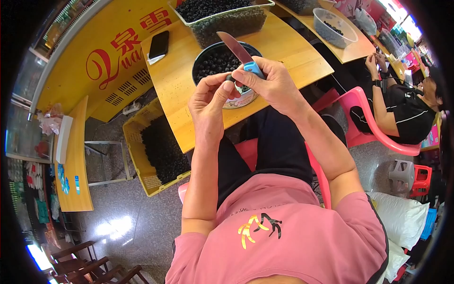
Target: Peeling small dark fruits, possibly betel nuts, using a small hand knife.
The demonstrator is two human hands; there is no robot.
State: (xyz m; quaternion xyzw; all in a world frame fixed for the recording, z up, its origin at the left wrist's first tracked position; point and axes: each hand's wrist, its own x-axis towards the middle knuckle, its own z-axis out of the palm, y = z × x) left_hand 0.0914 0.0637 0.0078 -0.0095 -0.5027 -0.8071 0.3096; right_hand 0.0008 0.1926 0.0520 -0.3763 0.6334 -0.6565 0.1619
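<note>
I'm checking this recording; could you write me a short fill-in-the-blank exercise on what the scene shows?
1. The right hand holds a knife whose handle is ____.
2. The left hand pinches a small round piece between its fingers and ____.
3. A flat black mobile ____ lies toward the left side of the table.
4. The crate on the floor is coloured ____.

Missing words: blue; thumb; phone; yellow.

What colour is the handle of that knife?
The knife handle is light blue, best seen in the head view.
</note>
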